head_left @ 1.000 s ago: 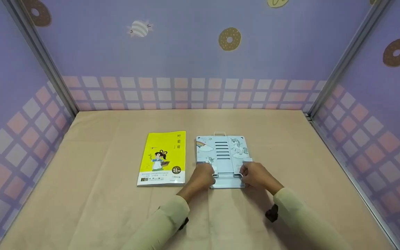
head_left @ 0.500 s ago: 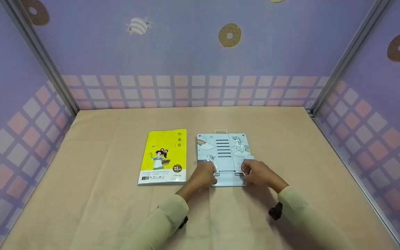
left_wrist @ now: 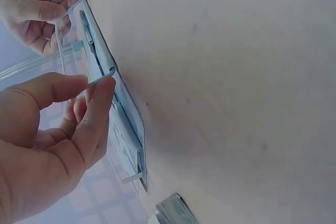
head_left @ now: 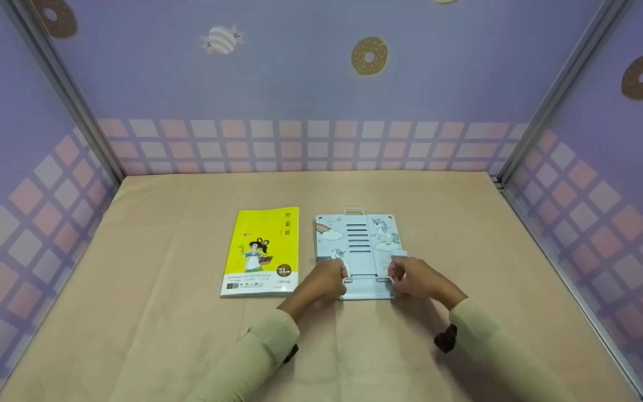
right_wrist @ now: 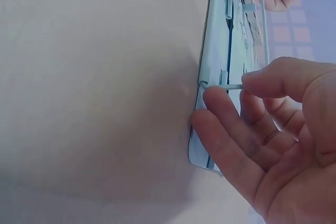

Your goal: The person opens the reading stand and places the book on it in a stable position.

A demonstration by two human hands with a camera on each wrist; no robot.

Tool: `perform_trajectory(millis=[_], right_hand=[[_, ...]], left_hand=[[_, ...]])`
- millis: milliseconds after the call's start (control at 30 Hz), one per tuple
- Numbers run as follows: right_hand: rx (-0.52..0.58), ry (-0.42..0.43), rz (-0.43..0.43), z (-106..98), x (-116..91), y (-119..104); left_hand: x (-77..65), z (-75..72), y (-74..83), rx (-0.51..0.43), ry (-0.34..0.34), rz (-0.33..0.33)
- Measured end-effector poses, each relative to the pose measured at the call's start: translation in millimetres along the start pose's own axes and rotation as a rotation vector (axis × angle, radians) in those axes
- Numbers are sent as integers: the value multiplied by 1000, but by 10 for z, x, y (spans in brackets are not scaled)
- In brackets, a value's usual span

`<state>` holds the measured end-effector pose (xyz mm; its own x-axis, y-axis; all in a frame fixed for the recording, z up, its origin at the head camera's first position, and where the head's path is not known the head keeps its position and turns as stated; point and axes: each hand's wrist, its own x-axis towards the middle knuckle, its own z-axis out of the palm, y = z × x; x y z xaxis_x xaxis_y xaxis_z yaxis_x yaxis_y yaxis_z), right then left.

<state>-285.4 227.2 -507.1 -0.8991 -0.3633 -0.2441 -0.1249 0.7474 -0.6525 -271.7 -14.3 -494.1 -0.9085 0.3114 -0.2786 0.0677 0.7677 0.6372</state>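
Observation:
A light blue book stand [head_left: 361, 264] printed with unicorns and a rainbow lies flat on the cloth. My left hand [head_left: 327, 279] is at its near left side and my right hand [head_left: 417, 278] at its near right. Close up in the left wrist view, thumb and forefinger of the left hand pinch one end of a bent wire holder [left_wrist: 60, 45], which stands out from the stand's near edge. On the other end, the right wrist view has the right thumb and fingers pinching the same wire. Left of the stand lies a yellow book [head_left: 265, 251], touched by neither hand.
A beige cloth [head_left: 159, 335] covers the table. Purple patterned walls [head_left: 299, 84] close off the back and both sides, with metal posts [head_left: 567, 84] at the corners. A small wire loop [head_left: 354, 211] sticks out at the stand's far edge.
The head view has tilted slightly. Both hands stay at the stand's near edge, and the wire bar between them shows more plainly than a second ago. The book has not moved.

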Motion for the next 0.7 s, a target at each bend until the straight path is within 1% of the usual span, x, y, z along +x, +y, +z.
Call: perform_trajectory(millis=[67,133,233,333,433,567,700], right_hand=[[18,-15,12,-39,6,-13],[45,-23,19,-84,16,-30],[80,7,34,-156,52,-60],[67,76,36,-229,114,-82],[56,152,60,-308,188,-83],[55,244,110,-405,286,-52],[46,298,161,-442,394,6]], left_hand=[[4,-46,2,-9,2,11],[13,-104,8,-13,18,26],[37,-214,20,-14,70,24],[70,-330,24,-28,126,-18],[116,-434,16,-46,172,-65],[198,-517,-18,-91,195,-107],[282,-524,-80,-170,195,-161]])
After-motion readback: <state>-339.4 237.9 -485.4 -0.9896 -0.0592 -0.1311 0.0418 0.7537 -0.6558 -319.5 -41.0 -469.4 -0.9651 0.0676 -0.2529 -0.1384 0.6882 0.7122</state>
